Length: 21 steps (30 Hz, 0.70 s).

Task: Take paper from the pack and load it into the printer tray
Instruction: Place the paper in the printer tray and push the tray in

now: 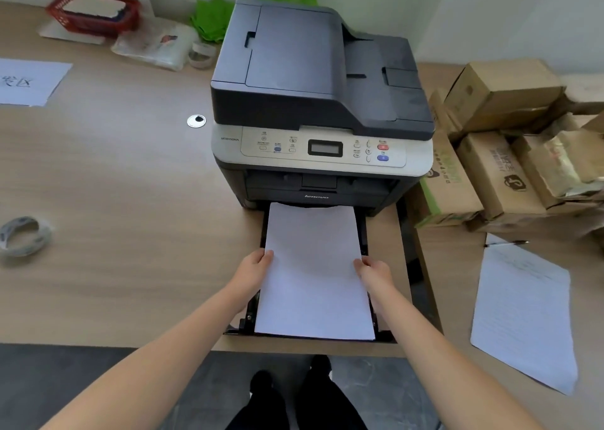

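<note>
Nearest you, the open paper tray [248,315] juts past the bench [130,201] edge, its black rails showing on either side of the white paper stack [313,266]. Your two hands sit well apart, one on each long edge of that stack: the left hand [251,272] pinches the left edge, the right hand [374,274] pinches the right edge, both roughly level with each other about halfway along the sheets. Neither is nearer; the grip looks balanced.

The paper lies directly ahead of you, between your hands, with its long axis running straight away from you toward the printer [320,102]. Its near short edge sits close to the tray's front lip; its far short edge points into the slot under the printer's front panel. The stack looks slightly skewed against the rails, the far end sitting a touch left, though the wide lens may exaggerate that.

So, as I judge it, the coming move is down and square: settle the sheets flat between the rails, long axis in line with the tray. Whether the stack already rests on the tray floor, you cannot tell from here.
</note>
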Tool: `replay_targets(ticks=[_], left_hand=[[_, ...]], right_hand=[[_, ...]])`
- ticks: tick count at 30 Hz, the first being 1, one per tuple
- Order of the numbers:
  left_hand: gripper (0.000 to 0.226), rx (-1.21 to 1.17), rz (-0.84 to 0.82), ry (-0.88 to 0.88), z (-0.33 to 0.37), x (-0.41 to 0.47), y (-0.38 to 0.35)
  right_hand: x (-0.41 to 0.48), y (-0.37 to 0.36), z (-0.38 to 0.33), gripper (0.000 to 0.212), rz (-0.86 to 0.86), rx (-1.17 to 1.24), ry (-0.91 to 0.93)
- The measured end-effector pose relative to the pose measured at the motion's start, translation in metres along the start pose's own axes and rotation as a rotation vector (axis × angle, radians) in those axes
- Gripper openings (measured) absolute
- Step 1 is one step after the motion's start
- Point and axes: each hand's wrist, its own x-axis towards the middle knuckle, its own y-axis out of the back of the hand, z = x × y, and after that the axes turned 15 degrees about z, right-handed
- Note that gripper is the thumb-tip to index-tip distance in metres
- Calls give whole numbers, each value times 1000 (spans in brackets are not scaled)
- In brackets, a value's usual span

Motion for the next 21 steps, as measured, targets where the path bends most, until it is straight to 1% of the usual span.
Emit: replay_targets(ticks=[2, 6, 10, 13, 15, 17, 18, 20, 21], left_hand=[[31, 21, 31, -6, 5, 7, -3], [32, 68, 67, -25, 15, 21, -12], [32, 175, 97, -80, 26, 32, -23], [26, 256, 157, -102, 29, 39, -32], [25, 277, 196, -101, 23, 41, -39], [22, 282, 214, -89, 21, 37, -44], [23, 310, 224, -110, 20, 36, -47], [27, 414, 283, -220, 16, 36, -50], [28, 483, 324, -284, 14, 37, -51]], right_hand=[[5, -4, -7, 43, 25, 17, -11], [18, -10, -19, 41, 68, 37, 26], [27, -13, -28, 39, 95, 8, 167], [32, -17, -26, 27, 105, -55, 306], [33, -20, -22, 25, 121, -101, 391], [32, -23, -18, 31, 143, -157, 449], [33, -24, -15, 34, 135, -185, 481], [35, -26, -13, 48, 111, -238, 547], [37, -27, -11, 59, 110, -295, 581]])
